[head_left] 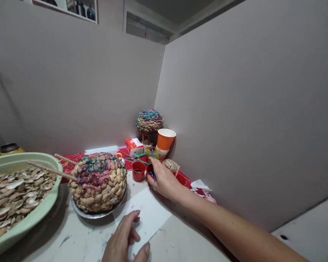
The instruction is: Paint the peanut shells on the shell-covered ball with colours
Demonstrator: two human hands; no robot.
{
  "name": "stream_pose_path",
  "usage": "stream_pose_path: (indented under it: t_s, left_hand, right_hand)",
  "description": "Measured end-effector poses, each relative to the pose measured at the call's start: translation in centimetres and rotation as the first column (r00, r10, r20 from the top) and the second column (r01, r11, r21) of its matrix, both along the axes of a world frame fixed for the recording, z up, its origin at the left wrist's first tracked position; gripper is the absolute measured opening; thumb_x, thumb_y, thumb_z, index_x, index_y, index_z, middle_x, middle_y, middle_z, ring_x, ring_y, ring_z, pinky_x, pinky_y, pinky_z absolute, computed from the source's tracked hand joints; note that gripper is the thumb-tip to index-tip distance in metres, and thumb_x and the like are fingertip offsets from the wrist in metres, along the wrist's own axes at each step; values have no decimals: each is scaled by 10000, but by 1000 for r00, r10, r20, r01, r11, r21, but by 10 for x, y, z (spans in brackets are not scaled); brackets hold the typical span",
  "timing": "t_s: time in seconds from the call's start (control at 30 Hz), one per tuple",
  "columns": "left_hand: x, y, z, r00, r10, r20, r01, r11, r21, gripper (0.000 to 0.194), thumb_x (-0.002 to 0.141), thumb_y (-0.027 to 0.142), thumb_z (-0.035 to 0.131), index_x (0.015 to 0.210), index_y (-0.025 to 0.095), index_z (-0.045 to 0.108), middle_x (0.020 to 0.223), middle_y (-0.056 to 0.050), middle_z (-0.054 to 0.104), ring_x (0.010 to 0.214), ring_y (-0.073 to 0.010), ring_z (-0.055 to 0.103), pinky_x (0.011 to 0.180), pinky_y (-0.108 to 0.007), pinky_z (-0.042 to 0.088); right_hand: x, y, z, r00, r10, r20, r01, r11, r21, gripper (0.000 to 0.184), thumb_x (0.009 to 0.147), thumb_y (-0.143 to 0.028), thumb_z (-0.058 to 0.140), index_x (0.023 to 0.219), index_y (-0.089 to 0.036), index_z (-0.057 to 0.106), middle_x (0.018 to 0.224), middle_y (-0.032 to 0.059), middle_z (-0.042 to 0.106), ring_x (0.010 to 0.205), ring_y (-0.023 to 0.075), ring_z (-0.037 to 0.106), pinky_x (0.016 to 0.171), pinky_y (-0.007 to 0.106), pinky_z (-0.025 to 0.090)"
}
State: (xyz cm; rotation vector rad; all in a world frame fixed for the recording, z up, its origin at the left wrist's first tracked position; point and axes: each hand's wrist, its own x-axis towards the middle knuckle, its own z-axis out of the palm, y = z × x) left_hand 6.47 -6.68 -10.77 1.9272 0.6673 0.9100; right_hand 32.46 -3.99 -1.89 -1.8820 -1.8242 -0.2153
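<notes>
Right hand (161, 178): fingers closed on a slim blue stick (154, 176), seemingly a brush, at the right-hand red cup (149, 173); I'd drain excess against its rim.
Left hand (123, 236): fingers loosely spread, holding nothing, near white paper (150, 215).
Peanut-covered dome (100, 183): left, in metal bowl (94, 216), part-coloured.
Writing: none I can read.

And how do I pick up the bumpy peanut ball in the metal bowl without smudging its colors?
Probably low on the peanut ball, by its plain tan shells just above the metal bowl, coming from the front and right. It's rounded and uncolored there, while the colored patch looks shiny and might be wet. Two sticks poke out left, making that side awkward.
</notes>
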Motion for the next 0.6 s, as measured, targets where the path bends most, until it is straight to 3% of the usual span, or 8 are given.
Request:
stream_pose_path:
  t_s: [0.2, 0.6]
  left_hand:
    - [0, 0, 1, 1000, -5, -5, 5, 1000, 14, 632, 804, 232, 620, 1432, 289, 584, 1159, -83, 737, 832, -181, 700, 776, -303, 599]
    - [0, -1, 1, 1000, -7, -6, 7, 999, -33, 637, 779, 212, 635, 1410, 299, 605, 1141, -64, 728, 855, -180, 695, 808, -303, 600]
  right_hand:
    - [-4, 1, 8, 998, -46, 33, 49, 995, -82, 632, 939, -186, 566, 1532, -22, 425, 1515, 320, 558, 1383, 406, 605, 1133, 567, 513]
    - [-4, -1, 23, 996, -72, 45, 79, 978, -191, 622, 918, -207, 613, 1504, -56, 467, 1458, 273, 623, 1305, 365, 660, 1081, 488, 520]
